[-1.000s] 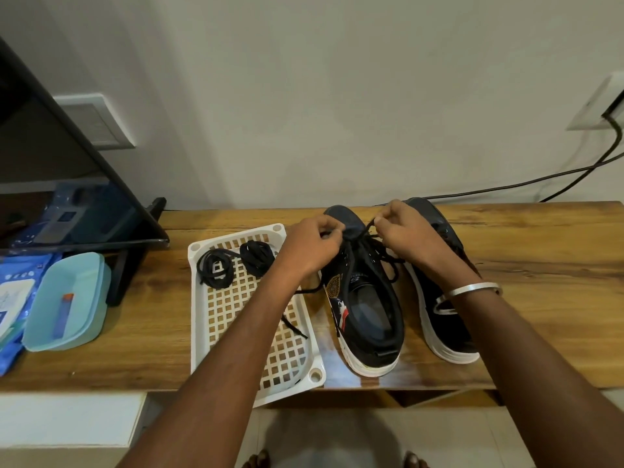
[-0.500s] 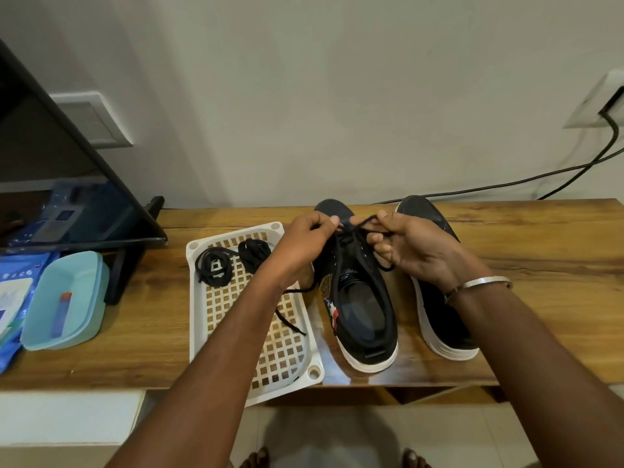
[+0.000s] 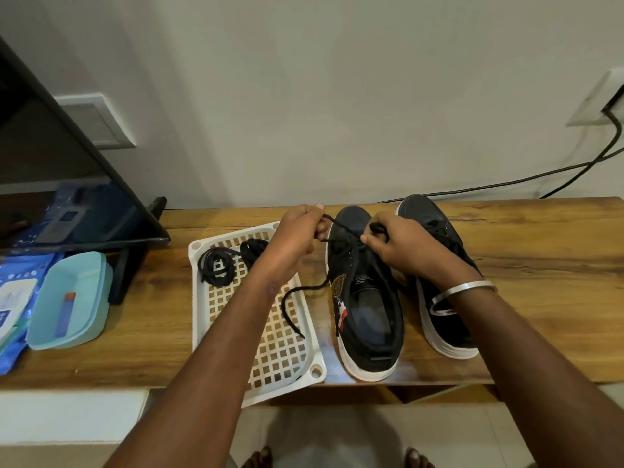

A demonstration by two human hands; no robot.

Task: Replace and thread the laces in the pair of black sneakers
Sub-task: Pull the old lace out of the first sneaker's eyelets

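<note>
A long wooden table [image 3: 540, 271] stands against a plain pale wall [image 3: 304, 96]. At its left end sits a dark flat screen [image 3: 50, 184] on a black stand [image 3: 135, 251], with a light teal plastic box [image 3: 67, 302] beside it holding a small blue and orange item, perhaps a tube. A blue printed packet [image 3: 13, 298] lies at the far left. A black cable [image 3: 506, 180] runs from a white wall socket [image 3: 594, 103].
</note>
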